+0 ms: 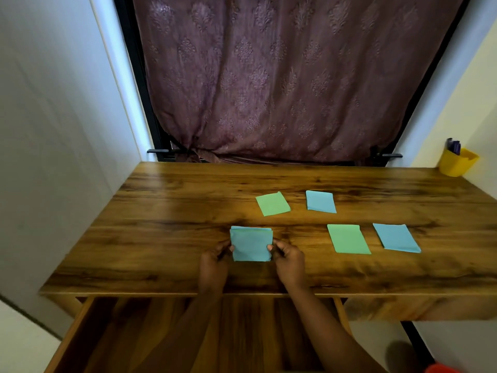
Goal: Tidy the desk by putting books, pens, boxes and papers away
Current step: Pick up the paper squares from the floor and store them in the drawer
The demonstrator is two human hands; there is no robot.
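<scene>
Squaring a small stack of light-blue paper sheets between both hands, the person worked near the front middle of the brown wood-grain desk. The left hand pinched the stack's left edge and the right hand its right edge, with the fingers curled narrowly about the paper. Whether the stack was lifted clear of the desktop could not be told.

Done well, this step probably called for light, even pressure from both sides, so that the thin sheets came flush without buckling. The open wooden drawer directly below the hands seemed the likely place to put them.

The stack looked squarish and several sheets thick, its upper edges slightly uneven. Four single sheets lay well apart to its right: a far green sheet, a far blue sheet, a near green sheet and a near blue sheet. A yellow plastic pen cup stood at the far right corner.
</scene>
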